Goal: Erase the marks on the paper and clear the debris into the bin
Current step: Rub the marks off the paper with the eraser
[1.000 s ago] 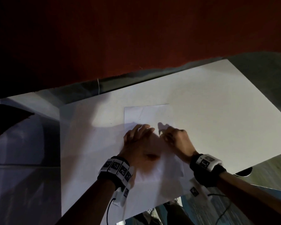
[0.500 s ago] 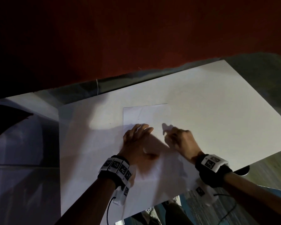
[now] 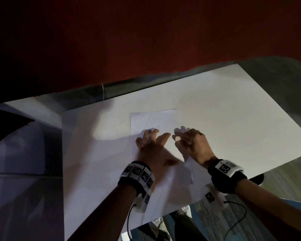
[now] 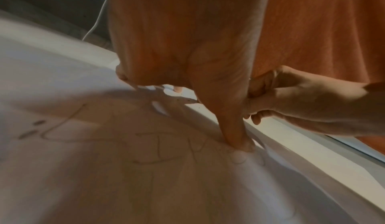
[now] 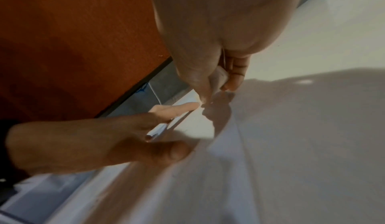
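A white sheet of paper (image 3: 155, 119) lies on a large white board (image 3: 233, 119). My left hand (image 3: 152, 139) rests on the sheet with its fingers spread flat. In the left wrist view its thumb (image 4: 239, 142) presses the paper beside faint pencil marks (image 4: 158, 148). My right hand (image 3: 184, 138) is at the sheet's right edge, close beside the left one. It pinches a small white eraser (image 3: 177, 138) between thumb and fingers, and the eraser (image 5: 218, 77) is just over the paper. Dark specks of debris (image 4: 187, 100) lie near the fingers.
The board covers a table whose far edge meets a dark red wall (image 3: 146, 49). A dark round object (image 3: 257, 178) shows below the board's right front edge. Shoes and floor (image 3: 181, 216) are visible under the near edge.
My right hand has shifted slightly right and forward with the eraser. My left hand stays on the paper, its fingers now spread wider.
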`<state>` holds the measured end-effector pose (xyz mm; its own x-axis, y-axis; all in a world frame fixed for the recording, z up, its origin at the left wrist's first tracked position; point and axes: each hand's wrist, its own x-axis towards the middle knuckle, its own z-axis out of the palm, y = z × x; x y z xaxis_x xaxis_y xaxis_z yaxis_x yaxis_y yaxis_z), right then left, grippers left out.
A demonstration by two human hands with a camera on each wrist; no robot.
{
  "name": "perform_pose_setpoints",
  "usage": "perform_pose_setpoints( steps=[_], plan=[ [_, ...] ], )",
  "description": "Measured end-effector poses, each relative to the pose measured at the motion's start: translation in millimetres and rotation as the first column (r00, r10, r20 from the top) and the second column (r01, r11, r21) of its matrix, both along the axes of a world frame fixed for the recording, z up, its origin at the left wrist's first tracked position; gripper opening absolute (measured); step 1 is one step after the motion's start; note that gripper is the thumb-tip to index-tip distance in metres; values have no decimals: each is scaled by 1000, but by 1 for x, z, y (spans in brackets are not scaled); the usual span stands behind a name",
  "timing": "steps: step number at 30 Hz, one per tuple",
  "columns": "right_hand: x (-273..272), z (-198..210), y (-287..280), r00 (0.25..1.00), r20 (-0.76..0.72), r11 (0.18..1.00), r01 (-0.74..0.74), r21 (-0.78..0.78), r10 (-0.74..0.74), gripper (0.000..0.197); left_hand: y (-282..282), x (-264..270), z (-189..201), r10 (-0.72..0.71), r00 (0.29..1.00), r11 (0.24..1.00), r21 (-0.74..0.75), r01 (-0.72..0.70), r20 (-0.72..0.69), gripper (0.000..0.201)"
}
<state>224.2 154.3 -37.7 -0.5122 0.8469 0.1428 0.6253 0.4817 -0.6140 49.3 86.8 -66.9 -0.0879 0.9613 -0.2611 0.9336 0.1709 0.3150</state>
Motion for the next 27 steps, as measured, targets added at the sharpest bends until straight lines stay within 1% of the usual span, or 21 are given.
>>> perform_pose_setpoints(
  steps=[1,2,3,5,6,7,8,9,10,12,13,14,16,17,18,20,21,22,24,25,27],
  plan=[
    [-1,-1,-6,999,26,998,-29,61,28,22,-1,1,-1,7,1000,1000,1,-7,-10,99],
    [-3,-3,-16,995,49,991,-91,93,87,19,-3,0,-2,27,1000,1000,11,-27,-8,98],
    [-6,-4,-25,985,67,983,-162,82,156,15,-4,0,-3,42,999,999,27,-42,0,98],
    [-3,-3,-30,961,77,964,-267,9,266,16,-6,0,-4,32,999,998,59,-32,0,99],
    [1,-4,-22,960,81,962,-272,34,268,16,-5,0,-4,24,1000,998,51,-24,-7,101],
    [4,-5,-15,968,76,966,-245,78,239,14,-4,-1,-5,25,1000,999,30,-24,-14,103],
    [6,-4,-10,982,53,977,-184,106,179,16,-3,-2,-6,27,999,1000,7,-27,-17,104],
    [7,-5,-10,991,37,987,-128,94,125,17,-3,-3,-7,32,999,999,1,-32,-13,105],
    [4,-6,-15,989,34,986,-146,77,143,15,-5,-4,-7,36,999,999,14,-36,-6,104],
    [0,-7,-28,951,79,953,-302,27,299,10,-7,-1,-9,33,999,997,77,-31,-15,102],
    [0,-5,-29,936,110,940,-340,28,335,10,-7,0,-9,38,999,995,94,-35,-30,101],
    [4,-7,-21,942,107,945,-325,46,319,12,-6,1,-8,50,998,995,83,-47,-34,102],
    [7,-3,-7,981,60,979,-187,75,183,16,-4,1,-8,64,998,998,24,-64,-27,105],
    [7,-5,-7,986,67,985,-158,66,154,17,-5,-1,-8,55,998,998,33,-54,-32,106],
    [4,-7,-13,979,82,980,-193,46,189,17,-6,-3,-8,34,999,998,61,-32,-39,105],
    [3,-15,-27,936,130,944,-331,-3,328,17,-7,-5,-9,1,1000,997,83,1,-23,104],
    [5,-17,-25,935,128,943,-333,-12,331,15,-6,-6,-10,8,1000,998,66,-7,-11,104],
    [9,-16,-18,952,114,958,-287,8,284,14,-4,-6,-11,26,1000,999,43,-26,-5,104],
    [10,-9,-10,987,73,986,-151,65,146,18,-3,-5,-13,49,999,999,21,-49,-6,106],
    [6,-6,-13,989,71,989,-136,63,132,18,-5,-6,-16,45,999,998,41,-44,-6,107],
    [2,-10,-28,969,83,971,-238,38,234,13,-6,-7,-17,20,1000,998,60,-21,16,107]
  ],
)
